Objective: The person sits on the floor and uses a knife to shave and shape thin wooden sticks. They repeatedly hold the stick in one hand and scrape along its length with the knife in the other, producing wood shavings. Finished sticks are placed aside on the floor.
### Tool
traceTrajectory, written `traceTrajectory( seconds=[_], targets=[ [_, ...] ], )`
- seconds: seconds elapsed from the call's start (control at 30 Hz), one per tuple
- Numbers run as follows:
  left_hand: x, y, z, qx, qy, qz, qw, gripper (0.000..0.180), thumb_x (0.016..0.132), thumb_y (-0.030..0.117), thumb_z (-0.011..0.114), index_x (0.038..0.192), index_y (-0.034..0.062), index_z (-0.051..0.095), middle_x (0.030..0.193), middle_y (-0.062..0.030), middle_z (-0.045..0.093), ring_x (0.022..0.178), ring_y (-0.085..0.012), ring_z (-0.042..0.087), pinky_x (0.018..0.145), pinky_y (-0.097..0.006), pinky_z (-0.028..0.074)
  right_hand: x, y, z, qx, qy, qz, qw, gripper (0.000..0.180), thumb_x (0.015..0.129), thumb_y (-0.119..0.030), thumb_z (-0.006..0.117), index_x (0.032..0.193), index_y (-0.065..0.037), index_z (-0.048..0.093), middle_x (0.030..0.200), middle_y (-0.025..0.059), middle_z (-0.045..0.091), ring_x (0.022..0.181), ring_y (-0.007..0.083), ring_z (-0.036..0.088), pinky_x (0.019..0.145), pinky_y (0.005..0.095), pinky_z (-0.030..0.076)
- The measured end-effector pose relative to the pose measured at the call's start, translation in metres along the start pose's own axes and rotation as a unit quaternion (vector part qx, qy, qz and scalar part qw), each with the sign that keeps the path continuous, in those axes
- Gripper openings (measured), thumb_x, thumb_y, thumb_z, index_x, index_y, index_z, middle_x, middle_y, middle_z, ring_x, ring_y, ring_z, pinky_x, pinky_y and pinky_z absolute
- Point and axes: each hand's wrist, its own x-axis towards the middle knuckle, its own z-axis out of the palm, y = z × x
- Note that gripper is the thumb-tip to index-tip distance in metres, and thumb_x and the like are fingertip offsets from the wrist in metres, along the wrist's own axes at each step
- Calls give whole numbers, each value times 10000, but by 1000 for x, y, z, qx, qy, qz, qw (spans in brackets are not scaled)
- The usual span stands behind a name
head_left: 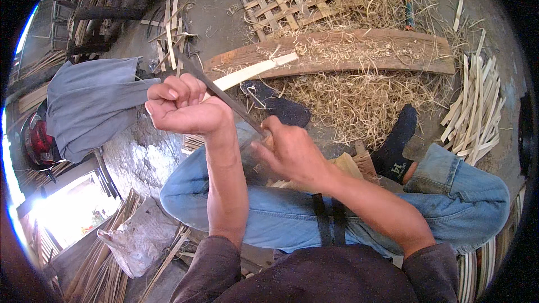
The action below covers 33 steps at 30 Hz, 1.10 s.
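My left hand [185, 104], left of the middle, is closed with its fingers curled in. A pale bamboo strip [252, 72] runs from it toward the upper right, its frayed far end over a wooden plank [387, 50]. My right hand [292, 148] grips the handle of a long knife. The dark knife blade [224, 96] slants up to the left, crossing in front of the strip close to my left wrist. The part of the strip inside my left fist is hidden.
Curly shavings [359, 106] cover the floor around my feet. Beyond the plank lies a woven lattice [295, 0]. Cut strips [477, 106] are heaped at right. At left, a grey cloth [92, 101] hangs by a stump [149, 157]; a white sack [143, 235] lies nearer.
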Motion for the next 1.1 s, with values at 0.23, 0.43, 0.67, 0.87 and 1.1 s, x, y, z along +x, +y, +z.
traceTrajectory(
  seconds=[0.23, 0.43, 0.67, 0.87, 1.1],
  targets=[
    [10, 2, -2, -9, 5, -25, 1000, 359, 927, 401, 385, 727, 104, 408, 543, 35, 275, 449, -70, 232, 412, -215, 187, 10, 29, 3, 0, -2, 70, 998, 375, 864, -272, 606, 1010, 52, 487, 742, 289, 620, 750, 465, 623, 686, 520, 506],
    [28, 16, -12, -8, -143, 29, 989, 427, 923, 468, 419, 794, 63, 464, 592, 26, 313, 471, -72, 281, 428, -207, 215, 16, 41, 0, -16, -13, 111, 994, 411, 856, -276, 606, 1047, 71, 497, 757, 294, 625, 774, 451, 633, 729, 520, 505],
    [26, 14, -13, 22, -41, 34, 998, 442, 936, 468, 386, 684, 104, 378, 526, 32, 214, 416, -66, 175, 395, -233, 129, 3, -12, -5, 20, -41, 55, 997, 378, 838, -216, 637, 1046, 71, 506, 714, 268, 617, 699, 443, 631, 626, 482, 507],
    [15, 14, -2, 68, -4, 37, 997, 398, 951, 391, 385, 670, 111, 349, 530, 38, 189, 424, -67, 151, 403, -240, 112, -6, -26, 3, 55, -23, 10, 998, 323, 856, -229, 595, 985, 38, 467, 692, 266, 610, 702, 455, 626, 641, 523, 513],
    [12, 15, 11, 91, 54, 29, 994, 345, 946, 323, 379, 671, 121, 325, 541, 36, 184, 435, -65, 142, 407, -246, 102, 15, 51, 8, -2, -9, 142, 990, 383, 848, -233, 539, 1056, 83, 484, 781, 306, 631, 787, 449, 639, 728, 515, 514]
  ],
)
